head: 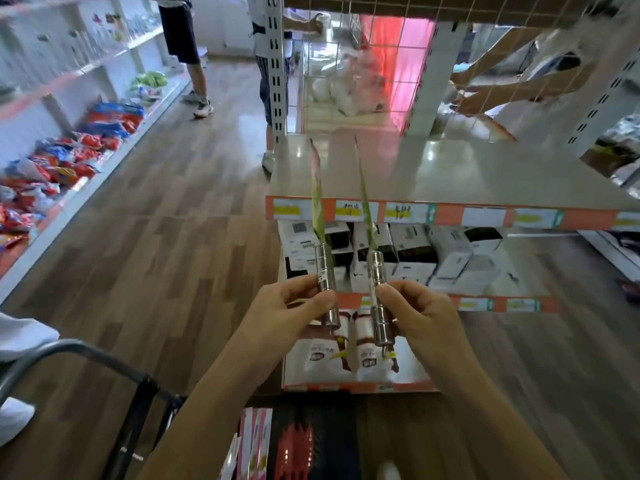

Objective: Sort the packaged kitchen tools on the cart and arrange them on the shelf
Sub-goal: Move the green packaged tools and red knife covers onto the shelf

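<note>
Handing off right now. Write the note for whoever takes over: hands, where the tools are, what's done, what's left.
Left hand pinches one packaged steel-handled tool, card end up.
Right hand holds a second matching tool the same way; the two are side by side, apart.
Both are held in front of the upper shelf; no tools visible on it.
More packages stand at the bottom edge, near the cart handle.
Done: two tools in hand. Left: set them on the shelf, then sort the rest.
</note>
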Tool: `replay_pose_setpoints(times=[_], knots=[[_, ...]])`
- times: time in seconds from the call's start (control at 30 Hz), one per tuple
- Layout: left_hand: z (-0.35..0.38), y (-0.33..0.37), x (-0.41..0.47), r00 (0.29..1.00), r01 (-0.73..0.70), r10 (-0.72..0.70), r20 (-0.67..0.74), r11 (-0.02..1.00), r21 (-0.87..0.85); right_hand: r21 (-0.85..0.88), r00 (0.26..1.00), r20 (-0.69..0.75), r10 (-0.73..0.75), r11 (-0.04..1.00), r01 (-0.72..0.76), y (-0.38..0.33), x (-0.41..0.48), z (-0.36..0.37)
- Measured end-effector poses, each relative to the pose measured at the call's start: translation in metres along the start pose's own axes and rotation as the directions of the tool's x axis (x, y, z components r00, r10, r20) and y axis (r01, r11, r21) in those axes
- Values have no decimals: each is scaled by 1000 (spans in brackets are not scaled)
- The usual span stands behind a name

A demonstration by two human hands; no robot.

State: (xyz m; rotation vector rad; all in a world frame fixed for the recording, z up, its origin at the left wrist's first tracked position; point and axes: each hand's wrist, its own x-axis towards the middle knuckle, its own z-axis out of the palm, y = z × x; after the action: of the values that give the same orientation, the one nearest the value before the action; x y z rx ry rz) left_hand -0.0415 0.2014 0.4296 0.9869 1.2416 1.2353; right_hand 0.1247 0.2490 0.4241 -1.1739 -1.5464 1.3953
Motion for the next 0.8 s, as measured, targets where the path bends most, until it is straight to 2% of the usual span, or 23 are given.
replay_pose_setpoints(times=[0.27,0.4,0.6,0.8], knots=[[2,15,81,995,7,-10,-99,999,-39,-24,993,114,22,1000,-19,-9,100,-17],[-10,24,130,988,69,-77,-136,996,-57,1,984,173,31,1000,-31,-23,153,-23],[-33,34,189,958,170,-183,-219,982,-77,56,979,180,98,992,-110,-28,211,-23],[-63,37,224,940,313,-318,-125,948,-57,91,974,195,119,986,-139,-28,242,-10]])
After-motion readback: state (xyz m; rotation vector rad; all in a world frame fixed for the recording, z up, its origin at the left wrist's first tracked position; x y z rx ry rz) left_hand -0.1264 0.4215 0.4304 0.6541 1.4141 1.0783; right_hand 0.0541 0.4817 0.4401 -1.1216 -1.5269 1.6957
